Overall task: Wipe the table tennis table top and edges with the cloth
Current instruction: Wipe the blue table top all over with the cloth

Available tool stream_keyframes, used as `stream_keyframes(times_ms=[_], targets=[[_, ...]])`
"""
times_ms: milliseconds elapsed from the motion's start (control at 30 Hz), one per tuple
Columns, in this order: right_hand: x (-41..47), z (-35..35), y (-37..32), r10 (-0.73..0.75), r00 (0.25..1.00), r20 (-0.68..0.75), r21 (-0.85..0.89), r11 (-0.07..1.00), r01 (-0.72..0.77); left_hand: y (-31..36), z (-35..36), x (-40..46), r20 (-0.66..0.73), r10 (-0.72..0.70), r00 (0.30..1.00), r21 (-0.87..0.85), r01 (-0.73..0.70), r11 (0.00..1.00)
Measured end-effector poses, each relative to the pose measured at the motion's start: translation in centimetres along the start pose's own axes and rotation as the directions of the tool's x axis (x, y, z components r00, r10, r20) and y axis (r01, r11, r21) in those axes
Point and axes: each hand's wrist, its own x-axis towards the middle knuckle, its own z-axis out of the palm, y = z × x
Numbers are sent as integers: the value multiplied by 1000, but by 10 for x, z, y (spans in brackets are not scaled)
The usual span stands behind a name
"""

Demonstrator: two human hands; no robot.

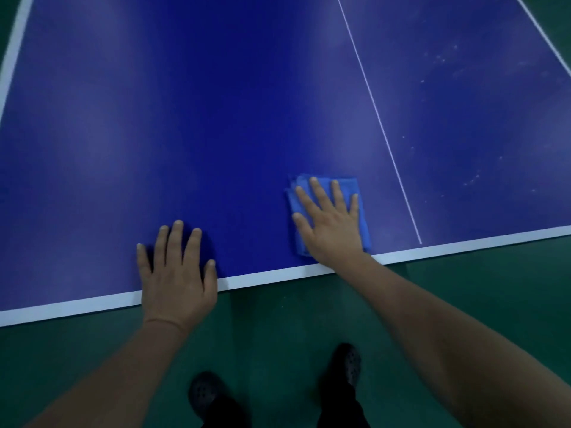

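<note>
The blue table tennis table (185, 118) fills the upper view, with a white band along its near edge (265, 278). A folded blue cloth (352, 186) lies flat on the top just inside that edge. My right hand (330, 223) presses on the cloth with straight, spread fingers. My left hand (177, 273) rests flat on the bare table top to the left, its palm over the white edge band and its fingers straight.
A thin white centre line (380, 125) runs away from the near edge, right of the cloth. Pale specks and smudges (472, 177) mark the surface beyond that line. Green floor (463, 288) lies below the table edge, where my dark shoes (347, 366) stand.
</note>
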Motion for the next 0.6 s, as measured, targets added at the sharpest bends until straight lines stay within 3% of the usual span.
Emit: stream_keyframes(times_ms=[300, 367, 467, 533, 600], targets=[[1, -23, 246, 268, 963, -17, 27, 963, -267, 211, 24, 29, 44, 123, 991, -108, -117, 987], [7, -26, 274, 396, 918, -25, 102, 914, -391, 250, 30, 40, 61, 102, 993, -132, -94, 987], [11, -23, 263, 515, 856, -40, 158, 849, -504, 279, 41, 48, 79, 43, 996, -100, -35, 994], [-1, -13, 224, 367, 927, -84, 96, 928, -359, 283, 47, 49, 86, 16, 996, -46, -12, 999], [-28, -2, 184, 49, 993, -108, 66, 997, -42, 282, 49, 49, 81, 7, 997, -43, -3, 999]])
